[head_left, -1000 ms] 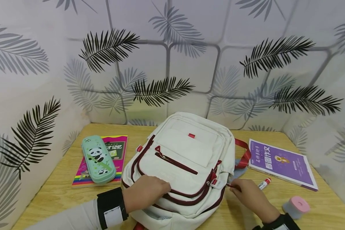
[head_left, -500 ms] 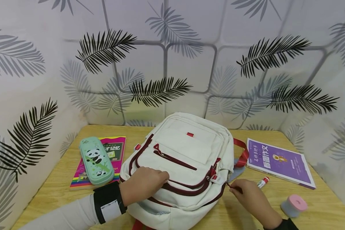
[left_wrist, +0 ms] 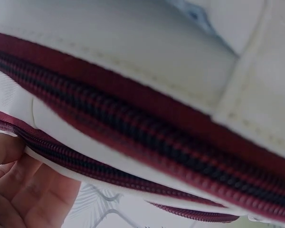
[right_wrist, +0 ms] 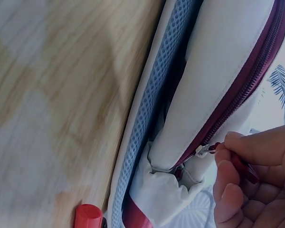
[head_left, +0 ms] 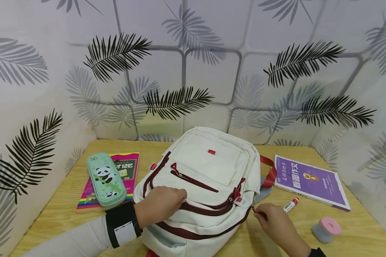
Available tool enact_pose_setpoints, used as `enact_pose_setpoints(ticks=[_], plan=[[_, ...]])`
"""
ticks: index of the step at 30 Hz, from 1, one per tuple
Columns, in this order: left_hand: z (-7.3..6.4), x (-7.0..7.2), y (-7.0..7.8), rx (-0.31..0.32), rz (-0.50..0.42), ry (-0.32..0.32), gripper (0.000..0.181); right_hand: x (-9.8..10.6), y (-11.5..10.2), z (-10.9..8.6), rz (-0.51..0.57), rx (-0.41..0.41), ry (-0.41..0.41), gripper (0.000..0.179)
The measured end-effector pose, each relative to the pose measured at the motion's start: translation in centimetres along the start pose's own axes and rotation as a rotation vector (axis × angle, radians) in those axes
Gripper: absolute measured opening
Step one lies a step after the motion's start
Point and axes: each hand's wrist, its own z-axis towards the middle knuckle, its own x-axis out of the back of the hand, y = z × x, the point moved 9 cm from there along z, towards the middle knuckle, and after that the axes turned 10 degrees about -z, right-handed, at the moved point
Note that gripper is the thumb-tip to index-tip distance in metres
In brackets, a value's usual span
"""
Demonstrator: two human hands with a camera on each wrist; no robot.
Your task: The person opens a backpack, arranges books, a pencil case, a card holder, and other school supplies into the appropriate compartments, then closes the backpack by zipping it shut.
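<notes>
A white backpack with dark red zippers lies front side up on the wooden table. My left hand grips its front pocket near the curved zipper; in the left wrist view, the thumb and fingers hold the fabric edge beside a dark red zipper. At the bag's right side, my right hand pinches a dark red zipper pull. In the right wrist view the metal slider sits low on the side zipper, close to gathered white fabric. Part of the left fingers is hidden by the bag.
On the left, a mint panda pencil case lies on a pink book. Right of the bag are a purple book, a red-capped marker and a pink-and-grey spool-shaped thing. A leaf-patterned curtain stands behind.
The lower front zipper band shows more widely now, with the bag's front raised slightly. My right hand has shifted a little down along the side with the zipper pull. The left hand keeps its grip.
</notes>
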Motion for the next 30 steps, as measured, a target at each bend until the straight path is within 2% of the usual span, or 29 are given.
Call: enact_pose_setpoints(ticks=[10, 17, 22, 27, 30], plan=[[0.1, -0.3, -0.3, 0.018, -0.008, -0.008, 0.011, -0.1, -0.4, -0.3, 0.009, -0.032, -0.022, 0.014], [0.1, -0.3, -0.4, 0.03, 0.022, 0.028, 0.014, 0.2, -1.0, -0.5, 0.023, 0.019, 0.039, 0.018], [0.2, -0.6, -0.4, 0.032, 0.03, 0.035, 0.015, 0.1, -0.8, -0.8, 0.046, -0.005, 0.047, 0.02], [0.2, -0.6, -0.6, 0.051, 0.029, 0.041, 0.015, 0.4, -0.7, -1.1, 0.131, 0.035, 0.145, 0.026], [0.1, -0.3, -1.0, 0.061, 0.048, 0.089, 0.014, 0.7, -0.7, -1.3, 0.181, 0.08, 0.207, 0.03]])
